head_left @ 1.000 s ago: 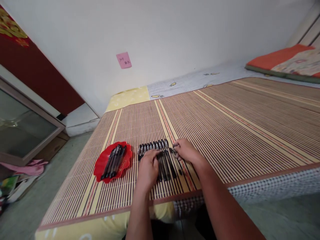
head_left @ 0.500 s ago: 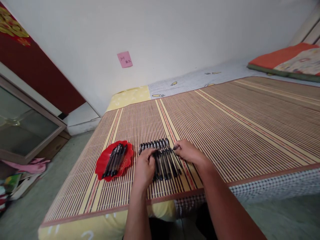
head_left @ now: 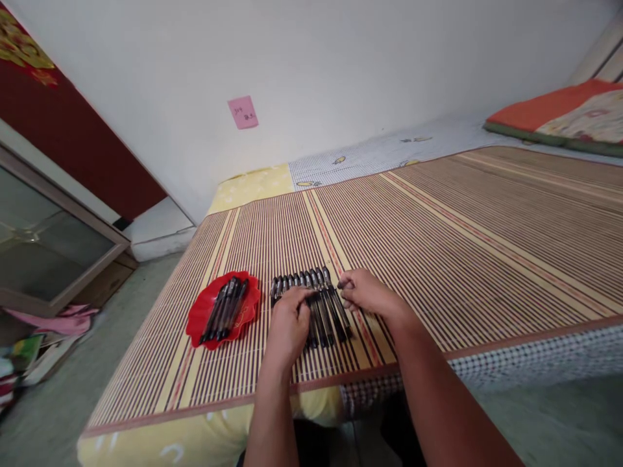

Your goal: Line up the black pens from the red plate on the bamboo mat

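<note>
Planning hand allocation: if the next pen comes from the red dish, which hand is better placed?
Left, probably. The left hand is over the left part of the pen row, nearer the red dish. The right hand is at the row's right end, farther from the dish.

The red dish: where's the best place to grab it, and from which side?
Probably pinch the red dish by its wavy rim, coming from the left: that edge is bare, while black pens lie slanted inside, and the left hand and pen row are on its right.
</note>
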`<state>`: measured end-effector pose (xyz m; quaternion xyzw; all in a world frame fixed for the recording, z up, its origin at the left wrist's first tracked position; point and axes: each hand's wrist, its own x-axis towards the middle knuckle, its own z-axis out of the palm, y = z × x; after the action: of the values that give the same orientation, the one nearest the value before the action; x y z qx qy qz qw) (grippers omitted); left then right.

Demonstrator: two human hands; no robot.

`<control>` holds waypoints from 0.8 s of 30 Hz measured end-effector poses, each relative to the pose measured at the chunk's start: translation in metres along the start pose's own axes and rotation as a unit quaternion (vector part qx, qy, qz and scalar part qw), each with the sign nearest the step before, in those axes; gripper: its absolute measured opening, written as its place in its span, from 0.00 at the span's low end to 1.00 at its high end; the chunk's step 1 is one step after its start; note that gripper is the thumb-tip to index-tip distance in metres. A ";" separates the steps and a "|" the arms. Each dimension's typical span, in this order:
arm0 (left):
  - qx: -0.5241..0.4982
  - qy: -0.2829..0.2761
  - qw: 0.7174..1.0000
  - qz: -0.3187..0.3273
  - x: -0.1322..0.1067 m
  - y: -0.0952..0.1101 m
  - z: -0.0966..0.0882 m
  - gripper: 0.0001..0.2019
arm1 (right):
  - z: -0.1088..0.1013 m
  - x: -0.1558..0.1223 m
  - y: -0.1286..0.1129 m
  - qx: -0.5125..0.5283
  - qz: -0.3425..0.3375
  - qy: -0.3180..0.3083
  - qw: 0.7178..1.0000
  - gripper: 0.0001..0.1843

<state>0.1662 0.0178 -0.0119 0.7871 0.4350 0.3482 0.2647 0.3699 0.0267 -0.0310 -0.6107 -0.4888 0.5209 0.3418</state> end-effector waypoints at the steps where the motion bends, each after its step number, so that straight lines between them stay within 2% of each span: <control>1: -0.003 -0.007 1.000 0.003 0.000 0.001 0.001 0.22 | 0.000 0.000 0.000 -0.002 -0.004 0.001 1.000 0.11; 8: 0.004 -0.016 1.000 0.002 -0.001 -0.001 0.001 0.23 | -0.002 -0.001 0.000 -0.005 0.002 0.002 1.000 0.13; 10: 0.014 -0.035 0.999 0.005 -0.002 0.000 0.002 0.23 | -0.002 -0.001 -0.001 -0.009 0.010 -0.002 1.000 0.13; 16: 0.089 -0.148 0.985 0.025 -0.004 0.011 0.014 0.27 | -0.001 -0.001 -0.001 -0.018 0.009 -0.004 1.000 0.13; 24: 0.131 -0.171 0.976 0.021 -0.005 0.013 0.019 0.26 | -0.002 0.003 0.004 -0.002 0.009 -0.011 1.000 0.12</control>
<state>0.1851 0.0054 -0.0160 0.8716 0.4088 0.1542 0.2221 0.3726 0.0282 -0.0352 -0.6101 -0.4881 0.5293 0.3307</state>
